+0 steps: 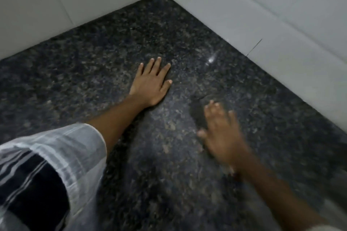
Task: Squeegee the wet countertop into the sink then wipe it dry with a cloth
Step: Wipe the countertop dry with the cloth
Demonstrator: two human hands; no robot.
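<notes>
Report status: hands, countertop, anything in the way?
Left hand flat on dark speckled granite countertop, empty. Right hand open, empty, motion-blurred. No squeegee, cloth or sink in view. Nothing in the way.

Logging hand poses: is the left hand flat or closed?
Flat: the left hand lies palm-down, fingers spread, on the countertop, holding nothing.

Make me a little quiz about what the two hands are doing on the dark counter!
1. True or false: the left hand lies flat on the countertop.
2. Which hand looks blurred? A) left B) right C) both
3. Fill in: neither hand holds a squeegee or a ____.

Key:
1. True; its fingers are spread, palm down.
2. B; the right hand is smeared, open-fingered.
3. Cloth; none is in view, nor is the sink. White tiled walls meet in the corner.
</notes>
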